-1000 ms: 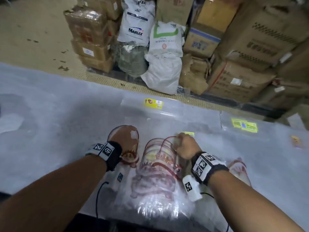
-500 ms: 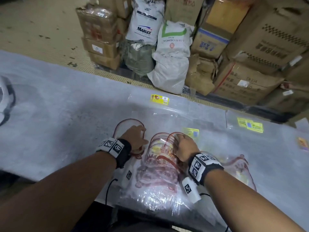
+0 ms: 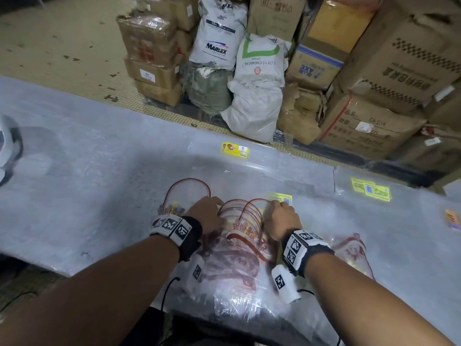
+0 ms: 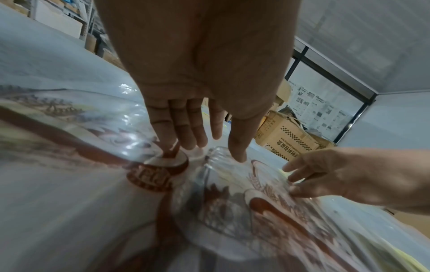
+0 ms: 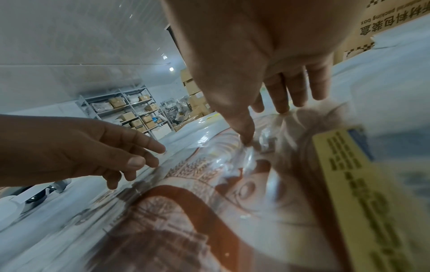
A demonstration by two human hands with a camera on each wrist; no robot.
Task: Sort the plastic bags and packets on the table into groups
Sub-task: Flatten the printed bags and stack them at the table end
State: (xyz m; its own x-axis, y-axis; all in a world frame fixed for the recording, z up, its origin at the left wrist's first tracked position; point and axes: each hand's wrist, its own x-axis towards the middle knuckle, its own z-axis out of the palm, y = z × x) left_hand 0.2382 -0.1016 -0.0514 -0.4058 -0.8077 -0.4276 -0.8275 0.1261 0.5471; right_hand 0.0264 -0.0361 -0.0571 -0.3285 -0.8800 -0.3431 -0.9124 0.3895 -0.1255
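Observation:
A stack of clear plastic bags with red arch print [image 3: 239, 248] lies at the table's near edge between my hands. My left hand [image 3: 210, 211] rests at its left side, where straight fingers [image 4: 184, 134] and the thumb press on the film. My right hand [image 3: 279, 208] is at the stack's top right corner. There the thumb [image 5: 244, 134] and fingers pinch crinkled film of the top bag [image 5: 246, 162]. Another red-arch bag [image 3: 189, 191] lies flat to the left, and one more [image 3: 354, 250] to the right. A yellow-labelled clear packet [image 3: 280, 198] lies just beyond my right hand.
Two more yellow-labelled clear packets [image 3: 235, 149] [image 3: 370, 191] lie further back on the grey table [image 3: 87, 171]. An orange packet [image 3: 452, 218] sits at the right edge. Cardboard boxes [image 3: 399, 71] and white sacks [image 3: 257, 83] stand on the floor behind the table.
My left hand has slid right, off the left red-arch bag, to the stack's left side. My right hand has stayed at the stack's top corner.

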